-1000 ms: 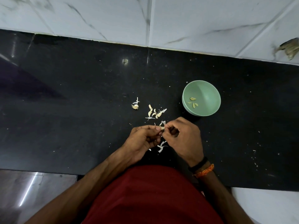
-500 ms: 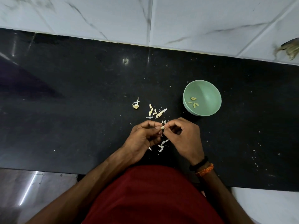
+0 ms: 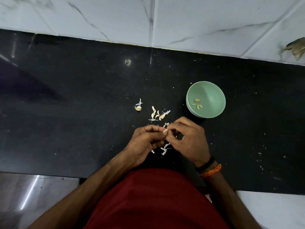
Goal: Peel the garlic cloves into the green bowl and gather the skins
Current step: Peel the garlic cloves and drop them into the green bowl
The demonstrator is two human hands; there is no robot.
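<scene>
Papery white skins [image 3: 165, 150] curl on the speckled black counter [image 3: 66, 129] below both hands; left hand [image 3: 145, 141] and right hand [image 3: 188, 139] pinch one small pale garlic clove [image 3: 165, 130] between fingertips. Beyond, slim unpeeled cloves [image 3: 158, 115] lie loose. Farther right, the smooth round green bowl [image 3: 212, 90] holds peeled cloves [image 3: 197, 103].

A black stone bench [image 3: 82, 113] runs across the view, its dark surface speckled with tiny pale flecks — most of them toward the right side. Behind it rises a wall of white marble-look tiles [image 3: 214, 22] with grey veins and thin grout lines. A brownish, ragged object [image 3: 296, 47] sits against the tiles at the far right edge; what it is cannot be told. A red shirt [image 3: 156, 200] fills the bottom middle, and one wrist carries a black band [image 3: 205, 165] beside an orange thread [image 3: 212, 171]. Glossy floor [image 3: 24, 195] shows at lower left.
</scene>
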